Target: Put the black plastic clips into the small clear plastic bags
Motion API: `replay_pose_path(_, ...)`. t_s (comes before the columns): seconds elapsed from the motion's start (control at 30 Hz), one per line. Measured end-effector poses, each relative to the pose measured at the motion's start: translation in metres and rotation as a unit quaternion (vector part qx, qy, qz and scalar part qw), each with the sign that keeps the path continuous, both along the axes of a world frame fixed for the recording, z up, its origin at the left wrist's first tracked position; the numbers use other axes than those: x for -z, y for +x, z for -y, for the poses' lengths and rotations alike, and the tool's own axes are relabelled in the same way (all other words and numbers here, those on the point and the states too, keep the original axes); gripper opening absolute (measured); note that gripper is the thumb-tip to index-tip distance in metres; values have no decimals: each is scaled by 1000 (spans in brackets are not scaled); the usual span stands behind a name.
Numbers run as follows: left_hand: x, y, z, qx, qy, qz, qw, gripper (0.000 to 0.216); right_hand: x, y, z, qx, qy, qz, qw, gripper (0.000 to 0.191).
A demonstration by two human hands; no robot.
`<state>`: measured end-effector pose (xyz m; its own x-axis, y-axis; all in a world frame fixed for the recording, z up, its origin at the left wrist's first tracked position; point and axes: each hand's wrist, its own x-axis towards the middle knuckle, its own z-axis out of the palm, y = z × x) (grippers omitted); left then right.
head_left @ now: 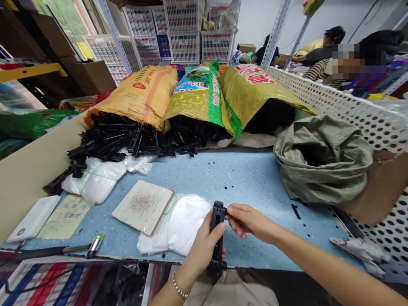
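table (pixel 248 178): pale blue, flecked with small white and dark specks
plastic part (pixel 217 231): plain black, held in the left hand (pixel 204 248) and right hand (pixel 247 221)
bracelet (pixel 179 289): silver beads
pile of parts (pixel 117 138): black
left sack (pixel 145 95): orange-yellow with a red mark and a paler stripe
middle sack (pixel 200 95): yellow-gold with a green band, blue picture panel, small stars
right sack (pixel 255 91): olive yellow with red characters
cloth bag (pixel 321 157): dull grey-green
plastic bags (pixel 181 225): white, bound with green bands
divider (pixel 360 114): white, dotted with round holes
crates (pixel 185 38): white lattice
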<state>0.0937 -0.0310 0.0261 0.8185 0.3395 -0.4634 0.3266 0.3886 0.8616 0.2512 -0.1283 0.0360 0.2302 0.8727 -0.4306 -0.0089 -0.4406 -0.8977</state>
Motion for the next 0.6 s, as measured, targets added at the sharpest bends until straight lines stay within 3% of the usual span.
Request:
replay_pose_path(0.07, -1, -2, -1, -3, 8, 9, 1000, 87, -1, 1, 2, -13, 46, 174, 984, 37)
replay_pose_path(0.13, -5, -4, -1, 2, 10, 15, 1000, 88, 0, 3, 5, -39, 101, 368, 923, 29)
replay_pose_path(0.2, -8, -6, -1, 12, 12, 17, 1000, 85, 1, 2, 7, -61, 135, 455, 878, 28)
replay_pose_path(0.23, -10, -6, -1, 16, 12, 16, 1000, 84, 3, 1, 7, -62, 137, 438, 886, 28)
replay_pose_path(0.27, -10, -6, -1, 19, 12, 15, 1000, 84, 4, 0, 7, -54, 127, 380, 915, 29)
replay_pose_path(0.33, -10, -7, -2, 24, 12, 16, 1000, 85, 7, -4, 7, -14, 81, 168, 982, 33)
replay_pose_path(0.37, -10, -7, -3, 25, 14, 18, 999, 85, 7, -6, 6, 11, 54, 42, 998, 35)
replay_pose_path(0.43, -8, -8, -5, 26, 17, 23, 999, 83, 8, -8, 6, 42, 10, -140, 989, 39)
replay_pose_path(0.5, -8, -9, -7, 25, 8, 21, 999, 82, 7, -8, 7, 49, -2, -148, 988, 40)
replay_pose_path(0.6, -10, -10, -8, 15, -19, 14, 1000, 82, 4, -4, 11, 44, 66, 118, 990, 33)
